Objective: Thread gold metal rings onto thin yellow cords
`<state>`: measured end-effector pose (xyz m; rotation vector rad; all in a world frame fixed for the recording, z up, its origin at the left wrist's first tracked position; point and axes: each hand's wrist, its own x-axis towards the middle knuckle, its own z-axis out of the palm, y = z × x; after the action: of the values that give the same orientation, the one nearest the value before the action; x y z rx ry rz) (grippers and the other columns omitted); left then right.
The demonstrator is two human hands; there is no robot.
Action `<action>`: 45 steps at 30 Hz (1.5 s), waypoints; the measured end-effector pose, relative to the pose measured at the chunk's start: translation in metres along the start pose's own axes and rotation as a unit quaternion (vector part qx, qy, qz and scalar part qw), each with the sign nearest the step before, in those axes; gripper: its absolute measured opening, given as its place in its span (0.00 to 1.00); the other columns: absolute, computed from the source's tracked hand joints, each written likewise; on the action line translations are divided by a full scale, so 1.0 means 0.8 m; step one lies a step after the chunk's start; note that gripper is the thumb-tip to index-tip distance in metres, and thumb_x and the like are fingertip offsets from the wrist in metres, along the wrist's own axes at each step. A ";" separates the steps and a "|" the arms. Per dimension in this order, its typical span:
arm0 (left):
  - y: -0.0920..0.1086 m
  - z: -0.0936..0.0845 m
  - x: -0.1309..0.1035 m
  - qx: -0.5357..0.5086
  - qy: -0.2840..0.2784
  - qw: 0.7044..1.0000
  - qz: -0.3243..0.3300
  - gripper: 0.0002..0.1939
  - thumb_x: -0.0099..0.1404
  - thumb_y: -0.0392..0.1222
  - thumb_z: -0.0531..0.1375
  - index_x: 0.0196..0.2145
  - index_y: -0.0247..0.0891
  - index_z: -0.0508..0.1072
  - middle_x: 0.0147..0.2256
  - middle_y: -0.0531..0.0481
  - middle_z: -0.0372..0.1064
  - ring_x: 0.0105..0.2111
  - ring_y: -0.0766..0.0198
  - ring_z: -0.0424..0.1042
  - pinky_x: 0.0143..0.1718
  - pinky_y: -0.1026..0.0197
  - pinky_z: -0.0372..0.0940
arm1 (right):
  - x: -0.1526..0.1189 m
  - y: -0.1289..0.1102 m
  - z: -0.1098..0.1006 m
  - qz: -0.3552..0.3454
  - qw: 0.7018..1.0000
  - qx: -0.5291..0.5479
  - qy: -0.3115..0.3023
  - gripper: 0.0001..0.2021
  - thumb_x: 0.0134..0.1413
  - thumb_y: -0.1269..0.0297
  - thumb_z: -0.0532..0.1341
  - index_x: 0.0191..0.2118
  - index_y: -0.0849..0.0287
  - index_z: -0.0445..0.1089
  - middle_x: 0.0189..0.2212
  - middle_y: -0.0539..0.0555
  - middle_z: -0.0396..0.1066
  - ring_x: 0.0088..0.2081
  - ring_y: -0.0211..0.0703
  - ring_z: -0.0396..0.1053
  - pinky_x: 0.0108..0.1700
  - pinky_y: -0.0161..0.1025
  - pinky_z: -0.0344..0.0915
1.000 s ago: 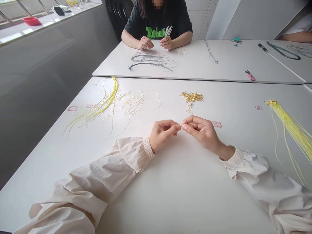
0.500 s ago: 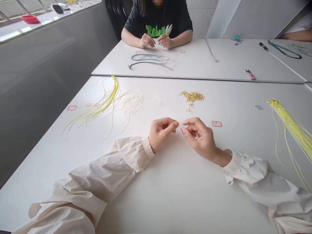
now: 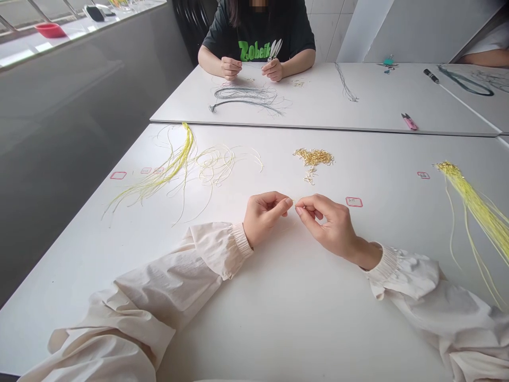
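Over the middle of the near table, my left hand (image 3: 266, 216) is closed, pinching a tiny yellow-gold piece (image 3: 293, 200) at the tips of thumb and forefinger. Its kind is too small to make out. Just to the right, my right hand (image 3: 329, 223) faces it, thumb and forefinger closed in a pinch almost touching the left fingertips. What the right fingers hold, if anything, is hidden. Beyond the hands lies a pile of small gold-coloured metal hooks (image 3: 316, 157), a few of them spilling toward me.
Yellow cords (image 3: 186, 146) fan out at left, with pale loose strands beside them. At right lies another yellow cord bundle (image 3: 473, 193) with gold bits at its end. Across the table seam, a person (image 3: 258, 32) works near grey cords (image 3: 246, 95). Pink snips (image 3: 409, 121) lie far right.
My right thumb and forefinger have come together from a small gap, near the left fingertips. My left hand has barely moved. The person opposite has drawn their hands farther apart.
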<state>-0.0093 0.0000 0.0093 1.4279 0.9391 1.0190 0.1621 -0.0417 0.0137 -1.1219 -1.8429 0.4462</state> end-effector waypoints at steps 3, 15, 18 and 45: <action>-0.002 -0.002 -0.002 0.019 -0.020 0.999 0.024 0.13 0.62 0.46 0.63 0.26 0.33 0.76 0.21 0.52 0.67 0.23 0.69 0.61 0.26 0.64 0.57 | 0.008 -0.003 -0.009 -0.018 0.999 0.002 -0.041 0.06 0.61 0.72 0.56 0.34 0.56 0.67 0.24 0.50 0.63 0.26 0.37 0.58 0.31 0.38 0.57; -0.008 -0.006 -0.018 0.093 -0.081 0.987 0.103 0.14 0.65 0.45 0.61 0.24 0.34 0.72 0.20 0.53 0.65 0.20 0.71 0.56 0.24 0.64 0.56 | 0.031 -0.009 -0.030 0.247 0.941 0.143 -0.185 0.08 0.57 0.60 0.62 0.32 0.59 0.72 0.23 0.51 0.63 0.25 0.35 0.56 0.26 0.36 0.52; -0.008 -0.004 -0.019 0.096 -0.082 0.986 0.113 0.13 0.65 0.44 0.60 0.25 0.35 0.73 0.21 0.52 0.65 0.20 0.70 0.56 0.24 0.64 0.57 | 0.034 -0.003 -0.031 0.280 0.917 0.201 -0.200 0.10 0.56 0.58 0.64 0.30 0.60 0.73 0.23 0.51 0.61 0.26 0.35 0.54 0.28 0.36 0.52; -0.004 -0.001 -0.007 0.068 0.007 0.994 0.084 0.13 0.64 0.45 0.62 0.26 0.34 0.75 0.21 0.52 0.67 0.23 0.69 0.61 0.26 0.64 0.56 | 0.011 -0.009 -0.009 0.307 0.882 0.343 -0.102 0.08 0.62 0.58 0.61 0.40 0.57 0.66 0.18 0.43 0.47 0.24 0.33 0.45 0.29 0.36 0.45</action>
<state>-0.0116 -0.0045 0.0053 1.6383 0.9241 1.1063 0.1632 -0.0386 0.0270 -1.1404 -1.2578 1.5031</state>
